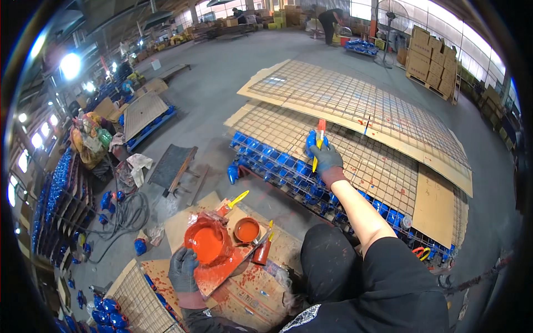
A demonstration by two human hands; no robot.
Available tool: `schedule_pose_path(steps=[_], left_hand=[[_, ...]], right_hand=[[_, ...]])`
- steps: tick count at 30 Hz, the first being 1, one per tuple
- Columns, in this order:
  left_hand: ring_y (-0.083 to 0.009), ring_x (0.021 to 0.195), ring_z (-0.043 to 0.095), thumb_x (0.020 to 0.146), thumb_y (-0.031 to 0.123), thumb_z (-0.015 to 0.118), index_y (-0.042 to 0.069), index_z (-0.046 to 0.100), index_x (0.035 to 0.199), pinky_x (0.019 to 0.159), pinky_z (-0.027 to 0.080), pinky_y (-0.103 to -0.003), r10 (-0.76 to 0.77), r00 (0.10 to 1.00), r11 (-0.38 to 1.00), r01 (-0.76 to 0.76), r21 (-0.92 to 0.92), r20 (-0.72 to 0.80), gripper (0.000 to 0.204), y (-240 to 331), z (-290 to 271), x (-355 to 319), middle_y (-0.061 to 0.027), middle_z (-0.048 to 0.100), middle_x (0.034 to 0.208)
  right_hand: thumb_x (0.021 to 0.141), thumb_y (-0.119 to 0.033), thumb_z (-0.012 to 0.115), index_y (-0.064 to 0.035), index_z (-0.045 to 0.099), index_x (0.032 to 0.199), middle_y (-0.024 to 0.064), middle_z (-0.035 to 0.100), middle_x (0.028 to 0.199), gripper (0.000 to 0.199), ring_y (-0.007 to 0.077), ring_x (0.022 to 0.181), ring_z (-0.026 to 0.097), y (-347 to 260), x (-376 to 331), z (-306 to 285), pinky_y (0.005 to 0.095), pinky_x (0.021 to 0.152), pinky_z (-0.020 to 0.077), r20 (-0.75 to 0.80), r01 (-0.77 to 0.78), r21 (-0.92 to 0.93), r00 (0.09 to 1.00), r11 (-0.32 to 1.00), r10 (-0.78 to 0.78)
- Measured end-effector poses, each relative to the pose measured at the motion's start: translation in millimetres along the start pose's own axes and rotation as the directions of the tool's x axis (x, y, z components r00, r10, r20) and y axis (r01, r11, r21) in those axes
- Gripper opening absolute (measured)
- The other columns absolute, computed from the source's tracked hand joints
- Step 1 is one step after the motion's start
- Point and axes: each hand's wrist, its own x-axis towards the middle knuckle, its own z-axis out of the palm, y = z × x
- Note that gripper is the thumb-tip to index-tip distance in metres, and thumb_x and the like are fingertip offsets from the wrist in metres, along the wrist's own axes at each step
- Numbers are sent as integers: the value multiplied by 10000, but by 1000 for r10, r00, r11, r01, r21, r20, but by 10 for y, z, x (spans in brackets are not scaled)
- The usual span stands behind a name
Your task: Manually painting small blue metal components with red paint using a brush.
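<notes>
My right hand, in a dark glove, reaches forward and is closed around a yellow-handled paintbrush with red bristles pointing away. A glossy blue part is right against the fingers; whether the hand holds it too, I cannot tell. Beneath lies a wire-grid rack on cardboard. My left hand, also gloved, has its fingers curled at the near-left rim of a bucket of red-orange paint. Beside the bucket stand a smaller paint can and a red-smeared container, with another yellow-handled brush behind.
Blue parts fill the layer under the rack, and a second grid sheet overlaps it behind. A low dark bench and coiled hoses are to the left. Stacked cartons and two people are far off.
</notes>
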Motion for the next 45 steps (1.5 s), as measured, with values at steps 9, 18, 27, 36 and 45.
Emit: schedule_pose_path(steps=[9, 18, 27, 36, 45], left_hand=[[-149, 908, 628, 897, 152, 654, -23, 576, 1195, 737, 530, -253, 26, 999, 999, -25, -38, 25, 354, 80, -34, -242, -107, 623, 1071], [-191, 1023, 623, 859, 156, 707, -25, 515, 1276, 817, 543, -309, -39, 985, 994, 55, -92, 170, 493, 79, 32, -340, -121, 616, 1172], [-338, 958, 653, 860, 645, 520, 30, 440, 1333, 765, 592, -457, -124, 936, 628, 332, -704, 330, 780, -25, 158, -707, -192, 596, 1183], [-309, 600, 612, 871, 677, 463, -17, 482, 1245, 406, 480, -339, -62, 939, 455, 327, -828, 337, 788, 356, -140, -539, -267, 611, 993], [-286, 551, 611, 869, 665, 459, -18, 523, 1213, 369, 452, -309, -86, 991, 453, 133, -881, 105, 768, 551, -337, -432, -241, 637, 906]], right_hand=[[937, -334, 554, -90, 711, 1013, 56, 709, 898, 300, 110, 804, 645, -196, 34, -530, 272, 736, 500, 291, -341, 787, 940, 515, 178], [842, -156, 715, -106, 656, 1077, 65, 686, 1003, 247, 147, 919, 639, -1427, -781, -2006, 288, 836, 505, -85, 233, 958, 789, 167, -609], [850, -115, 669, -98, 635, 1051, 66, 656, 881, 204, 156, 801, 638, -2945, -876, -1728, 290, 723, 513, -132, 4, 978, 784, -207, -606], [832, -263, 670, -155, 649, 1085, 132, 667, 991, 275, 332, 948, 626, -3081, -859, -780, 413, 815, 501, -37, 466, 784, 694, 409, -719], [780, -281, 684, -79, 659, 1061, 171, 644, 1103, 347, 359, 1111, 552, -3473, -893, 219, 442, 984, 416, -105, 385, 875, 744, 295, -660]])
